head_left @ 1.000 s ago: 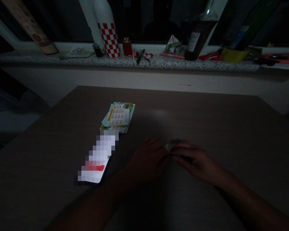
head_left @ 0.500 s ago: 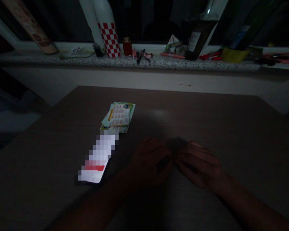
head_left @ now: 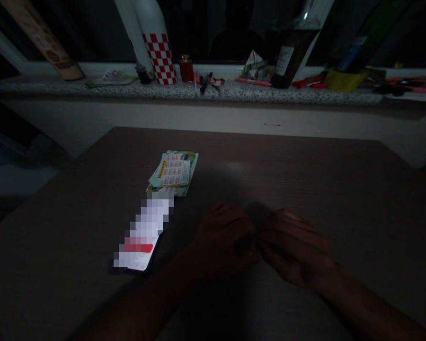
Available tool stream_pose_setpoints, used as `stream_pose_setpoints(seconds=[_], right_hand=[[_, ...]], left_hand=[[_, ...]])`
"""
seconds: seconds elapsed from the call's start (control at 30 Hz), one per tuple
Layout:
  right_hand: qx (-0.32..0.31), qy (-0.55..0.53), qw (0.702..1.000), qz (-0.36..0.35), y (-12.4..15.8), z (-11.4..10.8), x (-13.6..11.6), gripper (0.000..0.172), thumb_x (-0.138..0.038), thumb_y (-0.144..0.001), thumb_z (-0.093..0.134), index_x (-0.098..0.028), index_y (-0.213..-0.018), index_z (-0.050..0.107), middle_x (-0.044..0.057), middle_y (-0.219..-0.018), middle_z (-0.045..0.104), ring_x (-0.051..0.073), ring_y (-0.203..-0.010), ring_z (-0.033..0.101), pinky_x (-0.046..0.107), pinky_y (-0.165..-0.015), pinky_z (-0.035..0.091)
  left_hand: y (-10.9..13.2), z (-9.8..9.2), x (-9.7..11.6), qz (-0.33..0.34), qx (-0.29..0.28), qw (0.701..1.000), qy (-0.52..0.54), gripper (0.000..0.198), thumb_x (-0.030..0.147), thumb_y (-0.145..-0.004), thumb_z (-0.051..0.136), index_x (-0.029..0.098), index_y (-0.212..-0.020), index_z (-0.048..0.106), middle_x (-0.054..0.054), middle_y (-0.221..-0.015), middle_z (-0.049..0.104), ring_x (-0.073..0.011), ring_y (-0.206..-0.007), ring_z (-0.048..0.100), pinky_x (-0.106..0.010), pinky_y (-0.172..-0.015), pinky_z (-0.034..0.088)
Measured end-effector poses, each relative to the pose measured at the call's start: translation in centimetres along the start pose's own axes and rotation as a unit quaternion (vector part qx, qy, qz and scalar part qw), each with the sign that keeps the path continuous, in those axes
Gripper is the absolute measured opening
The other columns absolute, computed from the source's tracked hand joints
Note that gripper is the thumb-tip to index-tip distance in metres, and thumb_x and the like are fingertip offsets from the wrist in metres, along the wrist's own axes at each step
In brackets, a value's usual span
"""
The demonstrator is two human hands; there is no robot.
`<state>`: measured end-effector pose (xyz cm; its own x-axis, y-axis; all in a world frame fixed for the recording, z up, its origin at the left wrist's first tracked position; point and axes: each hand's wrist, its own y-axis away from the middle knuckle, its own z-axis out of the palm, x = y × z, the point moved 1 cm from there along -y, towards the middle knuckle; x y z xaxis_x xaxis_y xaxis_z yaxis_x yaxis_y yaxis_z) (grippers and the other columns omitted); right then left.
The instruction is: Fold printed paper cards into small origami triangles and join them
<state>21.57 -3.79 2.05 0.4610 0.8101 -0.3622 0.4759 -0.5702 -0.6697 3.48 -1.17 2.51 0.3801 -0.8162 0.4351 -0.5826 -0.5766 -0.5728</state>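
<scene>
The phone (head_left: 140, 262) is mostly covered by blurry squares. Just past its top end, a pile of cards (head_left: 173, 173) is seen; whether the two touch cannot be told. Right of the phone, the left hand (head_left: 227, 237) is curled up, with its fingertips lost in the dark. Farther right of the phone, the right hand (head_left: 296, 246) is bent, with its fingertips close to the left hand. Whether anything is held by either hand cannot be told. Both arms are cut off below.

The table (head_left: 315, 175) is edged well left of the phone and far behind it, and wide bare wood is seen far to its right.
</scene>
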Motion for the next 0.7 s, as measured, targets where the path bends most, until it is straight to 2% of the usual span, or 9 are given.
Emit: stream_pose_setpoints(seconds=[0.17, 0.4, 0.57, 0.7], right_hand=[[0.048, -0.009, 0.999, 0.009, -0.4, -0.4, -0.5, 0.027, -0.004, -0.075, 0.064, -0.02, -0.097, 0.063, 0.004, -0.076, 0.069, 0.018, -0.067, 0.065, 0.036, -0.064, 0.054], [0.097, 0.001, 0.992, 0.081, 0.2, -1.4, -0.3, 0.027, -0.006, -0.077, 0.063, -0.025, -0.096, 0.065, 0.002, -0.076, 0.068, 0.019, -0.069, 0.066, 0.036, -0.064, 0.055], [0.185, 0.04, 0.96, 0.205, 0.9, -2.6, 0.5, 0.012, -0.016, -0.078, 0.067, -0.026, -0.084, 0.067, 0.003, -0.076, 0.068, 0.021, -0.069, 0.066, 0.033, -0.058, 0.053], [0.156, 0.013, 0.94, 0.302, 1.1, -2.1, 1.7, 0.002, -0.024, -0.08, 0.068, -0.024, -0.081, 0.07, 0.001, -0.073, 0.07, 0.016, -0.06, 0.065, 0.026, -0.052, 0.051]], left_hand=[[-0.1, -0.3, 0.0, -0.018, 0.0, 1.0, 0.001, 0.003, 0.016, -0.077, 0.056, 0.018, -0.075, 0.055, -0.001, -0.076, 0.065, -0.0145, -0.075, 0.059, -0.031, -0.076, 0.044], [0.1, -0.9, -1.3, -0.07, -0.021, 0.997, -0.02, 0.002, 0.016, -0.074, 0.056, 0.018, -0.075, 0.056, -0.001, -0.076, 0.063, -0.0154, -0.076, 0.057, -0.03, -0.074, 0.044], [0.4, -1.6, -2.0, -0.118, -0.021, 0.993, -0.014, 0.004, 0.015, -0.074, 0.057, 0.018, -0.072, 0.054, -0.001, -0.074, 0.06, -0.0149, -0.073, 0.056, -0.029, -0.07, 0.044], [0.6, -1.2, -1.4, -0.129, 0.008, 0.992, 0.008, 0.002, 0.017, -0.079, 0.056, 0.018, -0.081, 0.055, -0.003, -0.086, 0.062, -0.016, -0.082, 0.058, -0.03, -0.076, 0.047]])
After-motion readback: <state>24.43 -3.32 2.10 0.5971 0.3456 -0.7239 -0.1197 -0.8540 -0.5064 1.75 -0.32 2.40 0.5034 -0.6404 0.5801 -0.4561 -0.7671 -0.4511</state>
